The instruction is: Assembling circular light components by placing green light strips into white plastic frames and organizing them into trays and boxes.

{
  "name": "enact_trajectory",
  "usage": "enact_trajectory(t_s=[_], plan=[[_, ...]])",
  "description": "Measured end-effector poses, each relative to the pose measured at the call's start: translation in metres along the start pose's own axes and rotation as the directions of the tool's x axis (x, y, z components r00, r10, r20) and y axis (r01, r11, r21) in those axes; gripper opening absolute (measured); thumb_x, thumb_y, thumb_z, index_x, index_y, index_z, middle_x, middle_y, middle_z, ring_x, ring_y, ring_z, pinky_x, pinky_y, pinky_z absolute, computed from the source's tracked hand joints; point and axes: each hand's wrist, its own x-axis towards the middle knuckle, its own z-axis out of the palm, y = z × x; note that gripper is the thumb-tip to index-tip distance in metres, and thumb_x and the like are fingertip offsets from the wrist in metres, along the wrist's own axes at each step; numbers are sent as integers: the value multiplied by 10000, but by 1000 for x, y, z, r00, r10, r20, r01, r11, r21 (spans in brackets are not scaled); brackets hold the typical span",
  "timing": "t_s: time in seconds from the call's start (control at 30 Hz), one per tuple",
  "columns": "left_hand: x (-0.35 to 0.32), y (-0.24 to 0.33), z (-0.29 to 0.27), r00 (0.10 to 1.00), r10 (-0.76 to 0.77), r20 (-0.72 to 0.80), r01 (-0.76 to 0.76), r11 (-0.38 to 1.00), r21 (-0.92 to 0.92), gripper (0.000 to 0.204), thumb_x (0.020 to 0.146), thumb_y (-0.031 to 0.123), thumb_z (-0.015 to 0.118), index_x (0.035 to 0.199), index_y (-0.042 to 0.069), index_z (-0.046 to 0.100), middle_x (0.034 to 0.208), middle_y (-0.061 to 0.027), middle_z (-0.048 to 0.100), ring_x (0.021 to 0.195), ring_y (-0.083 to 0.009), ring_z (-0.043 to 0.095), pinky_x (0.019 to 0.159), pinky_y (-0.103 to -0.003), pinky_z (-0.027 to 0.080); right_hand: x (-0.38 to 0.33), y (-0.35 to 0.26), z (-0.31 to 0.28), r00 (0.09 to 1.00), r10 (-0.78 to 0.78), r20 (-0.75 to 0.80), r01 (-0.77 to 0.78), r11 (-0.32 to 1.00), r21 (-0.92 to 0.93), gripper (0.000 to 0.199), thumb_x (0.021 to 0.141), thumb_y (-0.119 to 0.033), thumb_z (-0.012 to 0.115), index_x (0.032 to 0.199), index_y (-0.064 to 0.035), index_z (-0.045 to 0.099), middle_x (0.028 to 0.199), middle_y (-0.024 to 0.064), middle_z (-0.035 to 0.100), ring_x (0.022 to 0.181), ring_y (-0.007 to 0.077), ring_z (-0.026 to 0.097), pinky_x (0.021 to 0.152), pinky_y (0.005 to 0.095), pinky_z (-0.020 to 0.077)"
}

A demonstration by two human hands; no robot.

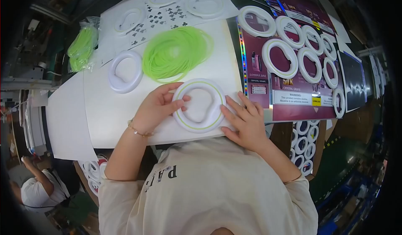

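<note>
Item: white plastic ring [198, 105] with thin green band, flat on white bench [104, 109]. We pressed left hand [157, 106] and right hand [246, 122] against its rim, fingers spread, grip unclosed. Loose green rubber bands [176, 52] behind.

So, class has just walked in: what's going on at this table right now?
A person presses both hands on a white plastic ring lying on a white sheet. The left hand rests its fingers on the ring's left rim, the right hand on its right edge. A thin green band already runs around the ring's face. A pile of loose green bands lies just beyond, and more white rings sit in rows to the right.
</note>
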Motion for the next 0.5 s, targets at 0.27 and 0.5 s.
enact_trajectory(t_s=[0.27,0.5], plan=[[0,-6,1,999,-39,-16,39,999,-21,385,964,136,518,1311,-21,459,970,-66,670,819,-113,644,752,-245,537,5,-6,-6,997,54,53,-54,999,5,574,747,-307,702,1282,-156,558,1384,51,493,1315,310,387,973,467,301],[0,-7,38,958,-59,-281,-40,942,-332,361,976,118,479,1327,46,435,964,-38,645,846,-120,642,741,-246,538,26,-19,-8,986,-165,6,164,985,49,552,739,-297,696,1267,-206,566,1399,36,463,1287,278,406,997,489,284]])
